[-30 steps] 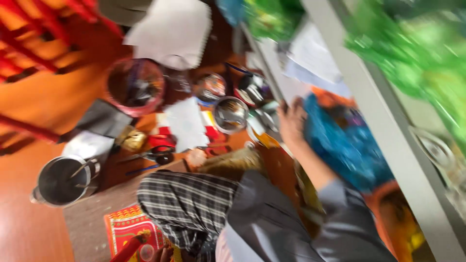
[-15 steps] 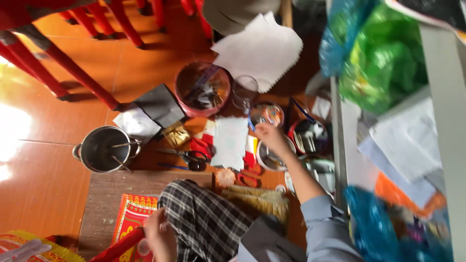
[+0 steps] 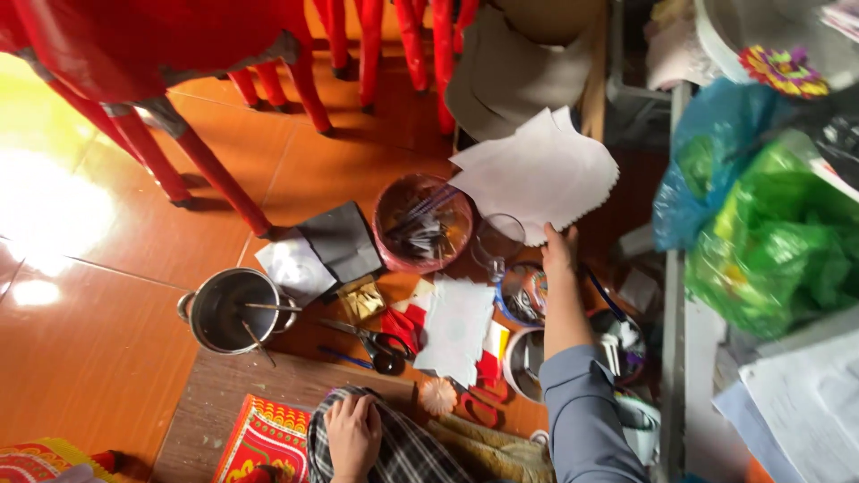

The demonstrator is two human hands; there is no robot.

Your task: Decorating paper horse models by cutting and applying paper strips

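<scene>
fingers: right hand (image 3: 558, 248) reaches forward, fingers extended and loose on the lower edge of the white paper sheets (image 3: 537, 170), touching, nothing pinched. left hand (image 3: 353, 432) rests low on the checked cloth (image 3: 407, 452), fingers curled down into it, apparently bunching it.

paper sheets: stacked, scalloped edges, lying on the floor at the far side of the work area, partly over a grey shape; nearest edge faces the right hand, likely kept there within arm's reach.

near items: glass cup (image 3: 497, 240) just beside the right fingers; red basket (image 3: 422, 224) of sticks to its left; another white sheet (image 3: 455, 327) with scissors (image 3: 376, 342) beside it; steel pot (image 3: 234, 309) further left; small bowls along the right forearm.

edges and room: shelf frame (image 3: 673, 268) with green bags (image 3: 774, 241) closes the right side; red stool legs (image 3: 206, 170) stand well apart to the left; bare orange tile lies between stools and clutter.
</scene>
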